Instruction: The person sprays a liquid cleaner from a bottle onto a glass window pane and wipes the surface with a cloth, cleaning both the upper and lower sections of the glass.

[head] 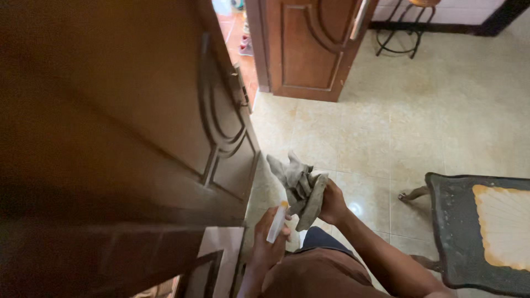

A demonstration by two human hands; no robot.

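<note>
The right hand (333, 203) is clenched on a crumpled grey cloth (301, 187), and the left hand (269, 241) is wrapped around a small clear bottle (277, 222) with an orange top — its contents too blurred to make out. Both sit just beside the open brown door (121, 121), above the tiled floor (430, 110) — a dark table (458, 232) is cut off at right.

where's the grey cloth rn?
Head view, lower centre: the grey cloth is bunched in the right hand, just above the left hand, beside the open wooden door.

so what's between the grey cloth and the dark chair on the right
Only bare tiled floor, seen in the head view. The cloth is bunched in the right hand; the chair stands apart from it.
</note>
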